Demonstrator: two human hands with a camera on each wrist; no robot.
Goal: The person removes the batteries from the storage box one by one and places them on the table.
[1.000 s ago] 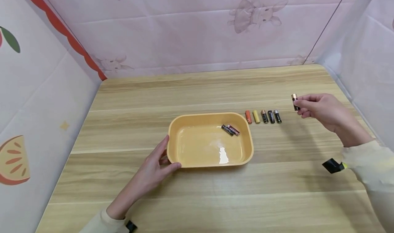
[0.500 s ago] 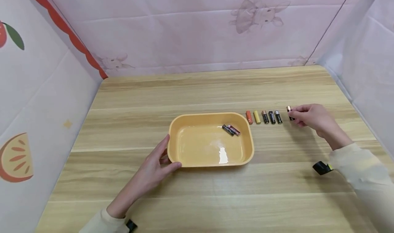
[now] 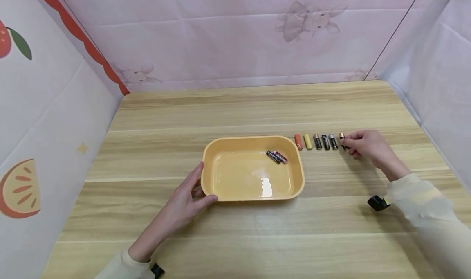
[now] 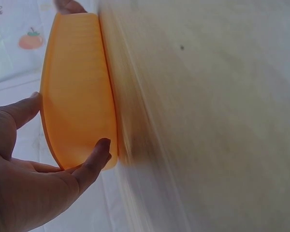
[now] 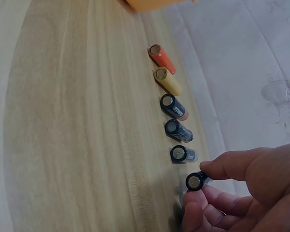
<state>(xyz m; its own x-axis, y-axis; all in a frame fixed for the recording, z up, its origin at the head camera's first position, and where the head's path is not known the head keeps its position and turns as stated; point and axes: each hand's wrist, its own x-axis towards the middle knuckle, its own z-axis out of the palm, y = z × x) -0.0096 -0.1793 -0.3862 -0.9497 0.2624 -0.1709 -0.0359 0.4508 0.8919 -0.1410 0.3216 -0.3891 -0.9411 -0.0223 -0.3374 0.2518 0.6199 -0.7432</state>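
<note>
My right hand (image 3: 369,147) pinches a black battery with a copper-coloured end (image 3: 342,136) between thumb and fingers, at the right end of a battery row. In the right wrist view this battery (image 5: 195,181) shows its flat end, low over the table beside the row. That row holds an orange battery (image 3: 298,142), a yellow battery (image 3: 307,141) and several dark ones, lying side by side. My left hand (image 3: 184,197) holds the near left corner of a yellow plastic tub (image 3: 239,178), thumb at the rim and fingers along the side. Two dark batteries (image 3: 277,156) lie inside it.
The wooden table (image 3: 257,242) meets a pink printed cloth wall (image 3: 228,46) at the back. White cloth walls (image 3: 73,107) stand at left and right. A black wrist device (image 3: 378,203) hangs at the right sleeve.
My right hand has come left and nearer with the battery, from beyond the row down to its right end. The left hand and the tub have stayed put.
</note>
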